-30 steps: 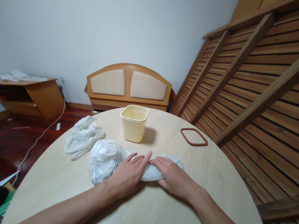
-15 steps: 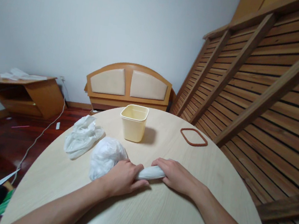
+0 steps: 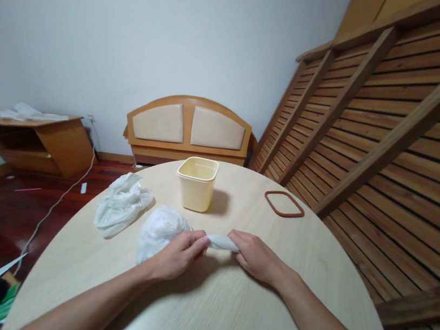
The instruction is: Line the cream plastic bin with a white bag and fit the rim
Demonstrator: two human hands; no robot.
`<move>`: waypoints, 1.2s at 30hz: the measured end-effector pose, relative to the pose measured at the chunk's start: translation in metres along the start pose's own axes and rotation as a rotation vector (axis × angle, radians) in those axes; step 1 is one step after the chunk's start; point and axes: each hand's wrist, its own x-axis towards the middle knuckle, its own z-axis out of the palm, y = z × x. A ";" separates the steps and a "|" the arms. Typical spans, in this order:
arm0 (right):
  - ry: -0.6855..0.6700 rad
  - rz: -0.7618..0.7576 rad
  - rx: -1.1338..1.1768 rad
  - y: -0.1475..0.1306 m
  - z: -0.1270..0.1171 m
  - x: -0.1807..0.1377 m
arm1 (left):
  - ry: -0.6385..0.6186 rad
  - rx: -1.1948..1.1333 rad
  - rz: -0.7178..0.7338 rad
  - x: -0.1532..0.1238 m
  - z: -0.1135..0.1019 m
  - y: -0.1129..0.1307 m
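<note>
As left grip (image 3: 184, 250) and right grip (image 3: 255, 256) clench neck (image 3: 220, 242) of white bag (image 3: 160, 230), span between them, wider one second ago, is slim twist, so gathering likely advances; bag bulges at left grip's ten o'clock, yellow container (image 3: 196, 193) at twelve, on surface (image 3: 231, 319)

Left hand (image 3: 182, 253) and right hand (image 3: 258, 258) near each other, fingers (image 3: 195, 236) curled, 2 forearms (image 3: 102, 303) angled inward.
</note>
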 end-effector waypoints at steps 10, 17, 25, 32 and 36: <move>0.177 -0.101 -0.062 -0.013 0.011 0.038 | 0.290 -0.538 0.097 -0.002 -0.004 0.005; 0.214 -0.157 -0.285 -0.018 0.025 0.037 | 0.355 -0.020 0.135 -0.002 -0.001 -0.011; 0.232 -0.214 -0.247 -0.022 0.014 0.024 | 0.351 0.731 0.260 0.006 0.004 -0.029; 0.351 -0.363 -0.057 -0.024 0.009 0.017 | 0.196 0.884 0.264 0.007 0.006 -0.018; 0.394 -0.402 -0.038 -0.030 0.008 0.014 | 0.131 0.884 0.254 0.003 0.006 -0.010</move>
